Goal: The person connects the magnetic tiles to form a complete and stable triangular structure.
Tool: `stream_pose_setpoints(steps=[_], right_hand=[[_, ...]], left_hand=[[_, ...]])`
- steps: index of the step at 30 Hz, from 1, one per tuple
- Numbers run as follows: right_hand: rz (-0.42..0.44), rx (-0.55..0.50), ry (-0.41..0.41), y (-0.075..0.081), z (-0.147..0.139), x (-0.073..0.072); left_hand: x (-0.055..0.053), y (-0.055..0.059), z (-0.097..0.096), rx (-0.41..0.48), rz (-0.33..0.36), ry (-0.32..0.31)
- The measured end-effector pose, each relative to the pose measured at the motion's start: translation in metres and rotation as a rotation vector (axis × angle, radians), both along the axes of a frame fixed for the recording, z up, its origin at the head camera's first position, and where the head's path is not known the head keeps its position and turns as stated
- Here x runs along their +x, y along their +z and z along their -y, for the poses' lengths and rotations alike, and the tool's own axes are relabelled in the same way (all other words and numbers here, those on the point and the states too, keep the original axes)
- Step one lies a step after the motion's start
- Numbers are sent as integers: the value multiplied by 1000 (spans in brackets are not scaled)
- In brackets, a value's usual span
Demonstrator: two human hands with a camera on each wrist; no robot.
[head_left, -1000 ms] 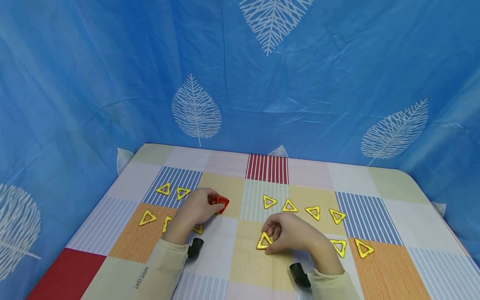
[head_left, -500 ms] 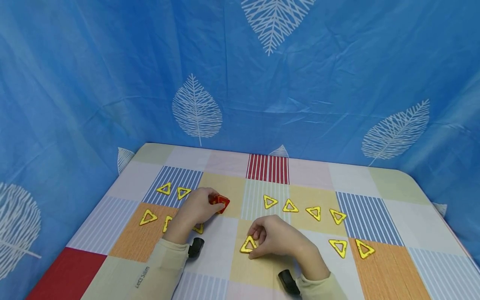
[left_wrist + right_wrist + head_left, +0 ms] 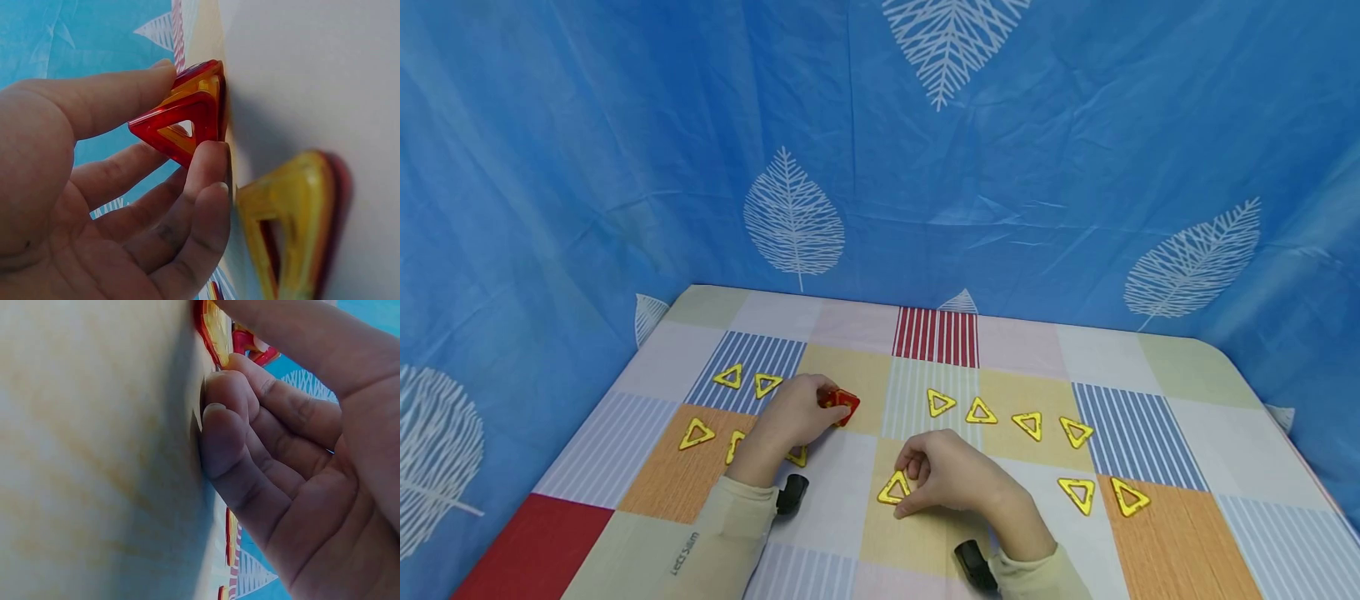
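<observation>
My left hand [image 3: 797, 412] grips a small built-up shape of red and orange triangular magnetic tiles [image 3: 201, 109], standing at the table's middle left. Thumb and fingers close round its sides in the left wrist view. Over the tablecloth to the right, my right hand [image 3: 951, 475] pinches a yellow triangular magnetic tile [image 3: 888, 487] by its right side, thumb in front. That tile shows a red edge in the right wrist view, where its far part is cut off. It lies flat on or just over the cloth; I cannot tell which.
Several yellow triangular tiles lie at the left, among them a tile [image 3: 727, 377] and another [image 3: 696, 434], some partly behind my left forearm. More lie at the right, such as a tile [image 3: 1027, 425] and a tile [image 3: 1127, 497]. A blue leaf-patterned curtain [image 3: 1037, 167] borders the patchwork-covered table [image 3: 1015, 342].
My right hand has moved left with the yellow tile, mostly in the first half second, and barely since. The left hand holds its tiles in the same place.
</observation>
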State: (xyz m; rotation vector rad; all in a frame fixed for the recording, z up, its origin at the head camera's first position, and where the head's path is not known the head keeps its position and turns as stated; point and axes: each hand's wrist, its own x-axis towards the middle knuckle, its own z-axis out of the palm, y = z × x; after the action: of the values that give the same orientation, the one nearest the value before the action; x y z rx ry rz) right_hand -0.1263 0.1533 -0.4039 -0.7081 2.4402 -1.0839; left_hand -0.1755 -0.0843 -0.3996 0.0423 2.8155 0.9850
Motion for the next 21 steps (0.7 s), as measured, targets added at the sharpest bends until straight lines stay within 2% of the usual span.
stream_pose_setpoints(steps=[14, 18, 21], right_hand=[[2, 8, -7, -1, -1, 0], [5, 0, -12, 1, -6, -1], [1, -12, -21, 3, -11, -2]], left_hand=[[0, 1, -1, -18, -28, -11], [1, 4, -2, -15, -88, -9], [1, 8, -2, 11, -167, -41]])
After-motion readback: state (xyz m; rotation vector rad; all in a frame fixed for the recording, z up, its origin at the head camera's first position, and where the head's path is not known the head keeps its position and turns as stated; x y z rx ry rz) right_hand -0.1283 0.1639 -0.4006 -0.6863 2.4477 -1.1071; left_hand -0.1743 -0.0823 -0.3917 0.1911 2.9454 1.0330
